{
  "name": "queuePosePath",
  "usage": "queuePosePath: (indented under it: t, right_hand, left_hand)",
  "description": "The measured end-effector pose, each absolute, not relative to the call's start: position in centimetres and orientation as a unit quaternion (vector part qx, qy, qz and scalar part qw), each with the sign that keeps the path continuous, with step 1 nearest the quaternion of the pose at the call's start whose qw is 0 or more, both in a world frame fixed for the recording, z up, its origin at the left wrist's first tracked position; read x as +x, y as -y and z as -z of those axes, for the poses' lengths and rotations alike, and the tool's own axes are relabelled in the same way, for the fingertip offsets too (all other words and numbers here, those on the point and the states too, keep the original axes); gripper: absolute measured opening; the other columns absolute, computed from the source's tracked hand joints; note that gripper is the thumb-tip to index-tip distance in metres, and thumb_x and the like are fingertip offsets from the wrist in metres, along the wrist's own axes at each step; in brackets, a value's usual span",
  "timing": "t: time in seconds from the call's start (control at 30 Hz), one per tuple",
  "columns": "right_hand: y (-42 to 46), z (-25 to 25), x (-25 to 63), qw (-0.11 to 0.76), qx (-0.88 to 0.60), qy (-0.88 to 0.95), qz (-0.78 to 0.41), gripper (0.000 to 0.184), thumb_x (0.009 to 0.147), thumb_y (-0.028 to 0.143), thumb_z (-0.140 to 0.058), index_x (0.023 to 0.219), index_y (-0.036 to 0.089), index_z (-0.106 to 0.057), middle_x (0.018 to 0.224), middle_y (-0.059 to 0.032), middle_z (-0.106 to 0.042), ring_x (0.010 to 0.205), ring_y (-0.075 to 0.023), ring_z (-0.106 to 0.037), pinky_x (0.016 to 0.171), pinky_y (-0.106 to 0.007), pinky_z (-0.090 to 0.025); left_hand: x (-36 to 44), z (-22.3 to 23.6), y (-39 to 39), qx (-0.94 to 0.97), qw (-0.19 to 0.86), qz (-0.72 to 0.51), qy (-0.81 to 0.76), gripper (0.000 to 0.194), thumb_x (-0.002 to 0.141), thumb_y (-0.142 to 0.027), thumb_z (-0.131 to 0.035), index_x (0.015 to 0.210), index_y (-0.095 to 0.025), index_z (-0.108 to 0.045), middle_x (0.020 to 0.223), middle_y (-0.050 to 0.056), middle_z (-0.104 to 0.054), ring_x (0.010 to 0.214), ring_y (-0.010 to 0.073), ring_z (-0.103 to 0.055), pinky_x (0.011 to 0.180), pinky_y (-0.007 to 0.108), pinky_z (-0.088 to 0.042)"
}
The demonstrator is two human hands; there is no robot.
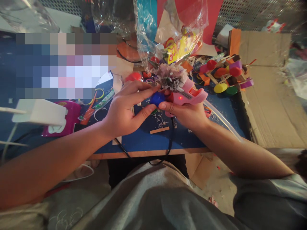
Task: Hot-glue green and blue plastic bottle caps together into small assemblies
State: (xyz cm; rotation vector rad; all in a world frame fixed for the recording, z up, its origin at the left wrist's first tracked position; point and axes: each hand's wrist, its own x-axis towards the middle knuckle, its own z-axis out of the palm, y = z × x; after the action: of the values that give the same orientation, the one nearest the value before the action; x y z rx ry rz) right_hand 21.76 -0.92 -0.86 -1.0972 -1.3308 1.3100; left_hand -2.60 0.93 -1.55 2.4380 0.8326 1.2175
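Observation:
My left hand [127, 107] is closed around a small blue rounded piece [157, 99], thumb below and fingers above. My right hand [189, 113] grips a pink hot glue gun [192, 95] with a small red light glowing on its side. A clear glue stick [223, 119] sticks out of the gun's back, and a black cord [171, 137] hangs below. The gun's tip is hidden near the blue piece. Just beyond my fingers is a bunch of pale pink and grey ruffled scraps [171, 76]; whether it is attached to anything, I cannot tell.
On the blue table [141, 140] lie a wooden craft stick [159, 130] and shredded bits. A stick model with coloured caps [227, 73] stands at right, beside flattened cardboard [268, 95]. Behind are plastic bags with a yellow packet [179, 48]. At left, a white charger [39, 113] sits on a magenta box [72, 116].

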Motion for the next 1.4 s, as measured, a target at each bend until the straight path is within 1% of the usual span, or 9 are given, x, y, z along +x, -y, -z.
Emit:
queuePosePath:
  t: [0.13,0.3,0.43,0.6,0.73,0.9,1.13,1.27,1.4]
  right_hand:
    - [0.8,0.7,21.7,0.489,-0.429,0.568,-0.504,0.065,0.067,0.069,-0.115,0.101,0.03,-0.076,0.103,-0.0039,-0.075,0.099,-0.0293,-0.078,0.062,-0.039,-0.07]
    - [0.9,0.6,22.0,0.492,-0.413,0.598,-0.479,0.066,0.072,0.071,-0.113,0.114,0.031,-0.081,0.119,-0.0055,-0.079,0.134,-0.0402,-0.078,0.08,-0.049,-0.08]
    - [0.9,0.5,21.9,0.497,-0.407,0.589,-0.49,0.066,0.075,0.079,-0.108,0.106,0.028,-0.079,0.109,-0.0038,-0.081,0.107,-0.0293,-0.082,0.072,-0.04,-0.076]
    - [0.9,0.1,21.7,0.469,-0.417,0.561,-0.539,0.066,0.074,0.079,-0.108,0.095,0.027,-0.074,0.078,0.0036,-0.072,0.061,-0.0138,-0.063,0.049,-0.028,-0.055]
    - [0.8,0.5,21.8,0.475,-0.427,0.542,-0.546,0.071,0.067,0.079,-0.111,0.096,0.025,-0.076,0.079,0.0038,-0.072,0.062,-0.0134,-0.066,0.049,-0.027,-0.054]
    - [0.5,1.5,22.2,0.489,-0.431,0.51,-0.561,0.073,0.067,0.077,-0.112,0.104,0.025,-0.078,0.098,-0.0016,-0.08,0.081,-0.0218,-0.084,0.06,-0.031,-0.068]
    - [0.5,0.6,21.9,0.498,-0.447,0.486,-0.563,0.065,0.06,0.063,-0.119,0.09,0.026,-0.074,0.086,0.0026,-0.076,0.07,-0.0183,-0.078,0.056,-0.031,-0.065]
    - [0.4,0.8,22.1,0.482,-0.454,0.513,-0.547,0.055,0.08,0.067,-0.108,0.094,0.026,-0.074,0.088,0.0005,-0.076,0.07,-0.018,-0.077,0.056,-0.03,-0.059]
    - [-0.1,0.9,22.0,0.522,-0.443,0.47,-0.557,0.05,0.077,0.054,-0.108,0.101,0.028,-0.071,0.087,0.0019,-0.075,0.075,-0.0199,-0.079,0.06,-0.032,-0.061]
  left_hand:
    - [-2.4,1.6,-0.8,0.846,0.14,-0.432,-0.279,0.053,0.111,-0.054,-0.082,0.161,-0.036,-0.079,0.147,0.013,-0.084,0.134,0.036,-0.081,0.119,0.059,-0.068]
    - [-2.4,1.7,-0.9,0.85,0.13,-0.422,-0.286,0.048,0.114,-0.053,-0.078,0.158,-0.036,-0.081,0.146,0.012,-0.085,0.133,0.0356,-0.081,0.117,0.059,-0.07]
    - [-2.4,1.1,-0.6,0.848,0.137,-0.427,-0.284,0.043,0.116,-0.046,-0.076,0.158,-0.037,-0.08,0.148,0.01,-0.086,0.135,0.0358,-0.083,0.119,0.061,-0.069]
    - [-2.2,0.5,-0.3,0.842,0.15,-0.44,-0.275,0.038,0.117,-0.036,-0.077,0.154,-0.039,-0.08,0.15,0.007,-0.088,0.138,0.0358,-0.084,0.124,0.065,-0.068]
    - [-2.3,0.6,-0.4,0.841,0.156,-0.427,-0.291,0.033,0.118,-0.038,-0.073,0.15,-0.038,-0.081,0.149,0.006,-0.089,0.139,0.0358,-0.085,0.123,0.066,-0.069]
    - [-2.3,0.6,-0.5,0.842,0.165,-0.429,-0.282,0.035,0.116,-0.03,-0.074,0.149,-0.039,-0.081,0.149,0.005,-0.089,0.138,0.035,-0.085,0.122,0.063,-0.07]
    - [-2.4,0.8,-0.6,0.843,0.147,-0.436,-0.279,0.029,0.112,-0.023,-0.079,0.139,-0.03,-0.081,0.141,0.006,-0.09,0.132,0.0322,-0.085,0.118,0.057,-0.069]
    - [-2.1,1.6,-0.6,0.82,0.162,-0.47,-0.283,0.029,0.114,-0.039,-0.081,0.141,-0.029,-0.075,0.13,0.005,-0.086,0.115,0.0273,-0.082,0.099,0.055,-0.071]
    - [-1.9,2.3,-0.7,0.779,0.21,-0.511,-0.297,0.036,0.125,-0.056,-0.064,0.147,-0.028,-0.063,0.129,0.003,-0.076,0.109,0.0197,-0.075,0.086,0.047,-0.069]
